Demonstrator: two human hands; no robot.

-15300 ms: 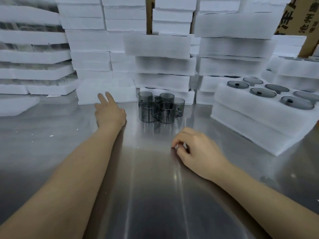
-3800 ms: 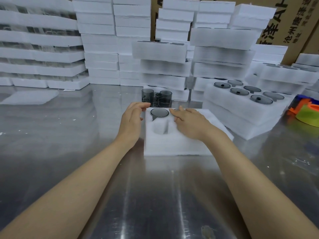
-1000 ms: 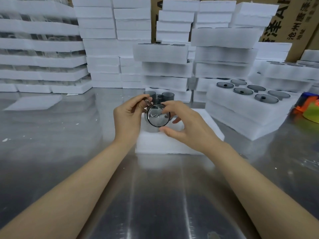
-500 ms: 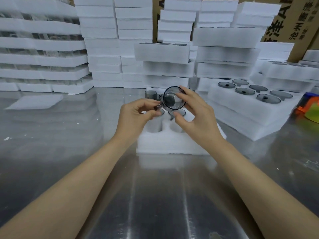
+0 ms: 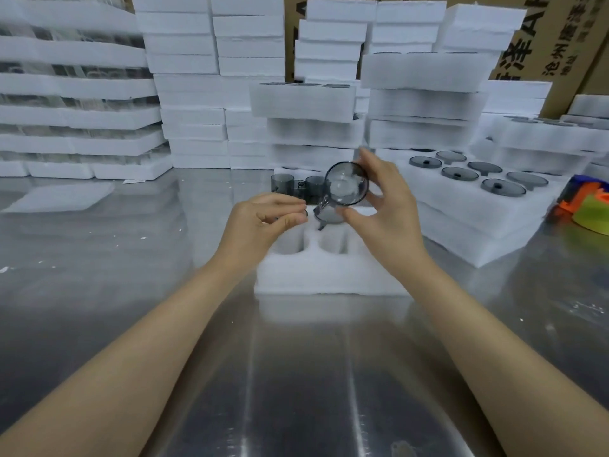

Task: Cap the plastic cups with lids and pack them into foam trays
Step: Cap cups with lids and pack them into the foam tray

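My right hand [image 5: 389,212] grips a smoky grey plastic cup [image 5: 346,188] tilted on its side, round face toward me, above the far edge of a white foam tray [image 5: 329,275]. My left hand [image 5: 260,222] hovers just left of the cup's handle, fingers curled and thumb against forefinger; whether it pinches anything is hidden. Two near pockets [image 5: 333,245] of the tray are bare. A capped cup [image 5: 328,220] sits in a far pocket, partly hidden. Loose grey cups [image 5: 281,184] stand behind the tray.
A foam tray [image 5: 461,212] filled with several capped cups lies at the right. Stacks of foam trays [image 5: 303,103] wall the back and left. An orange and green object [image 5: 590,209] sits at the far right. A flat foam sheet [image 5: 59,197] lies on the steel table [image 5: 296,374].
The cup has risen and shifted right in my right hand since a second ago. My left hand has come off the cup and dropped slightly left of it.
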